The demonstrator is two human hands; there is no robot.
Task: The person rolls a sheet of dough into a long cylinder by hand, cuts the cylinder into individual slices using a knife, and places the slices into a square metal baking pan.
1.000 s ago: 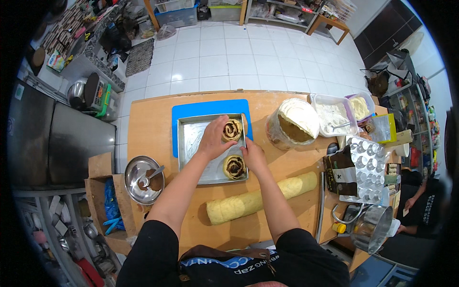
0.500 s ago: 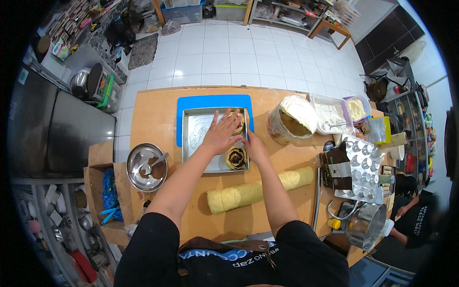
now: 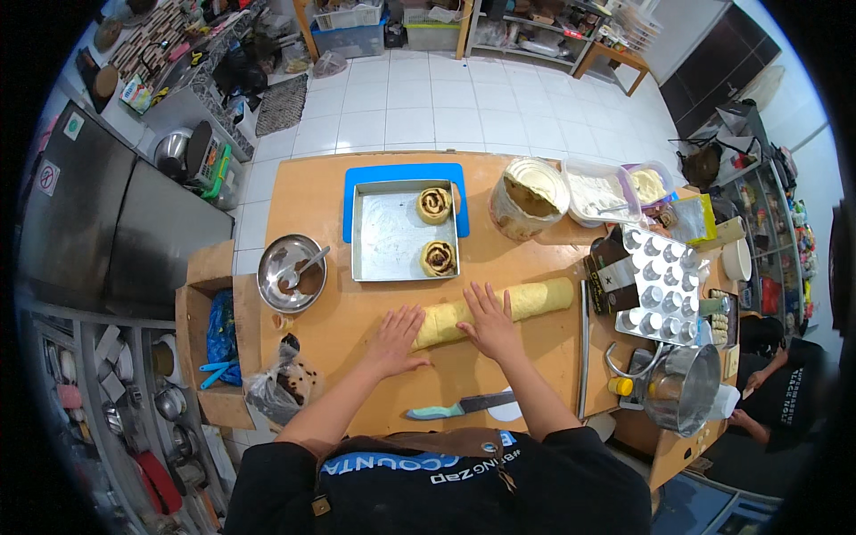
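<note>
A long yellow dough roll (image 3: 542,297) lies across the table, slightly slanted. My left hand (image 3: 395,341) rests at its left end, fingers stretched out and close together. Over the middle of the roll lies my right hand (image 3: 492,323), flat with fingers spread. Beyond them, a square metal pan (image 3: 383,227) stands on a blue board (image 3: 350,201). Two spiral dough slices with dark filling, a far slice (image 3: 434,205) and a near slice (image 3: 438,259), sit along the pan's right side. Close to my body is a knife (image 3: 459,407) with a pale green handle.
At left are a steel bowl (image 3: 267,285) with a spoon in brown powder, a plastic bag (image 3: 285,383) and a cardboard box (image 3: 198,330). A large tub (image 3: 528,201), cupcake tin (image 3: 660,290), metal rod (image 3: 584,348) and steel pot (image 3: 685,392) occupy the right. Another person (image 3: 789,392) is there.
Both hands have left the pan and slice and come back toward me onto the dough roll. The view has shifted, and the knife and plastic bag now show fully.
</note>
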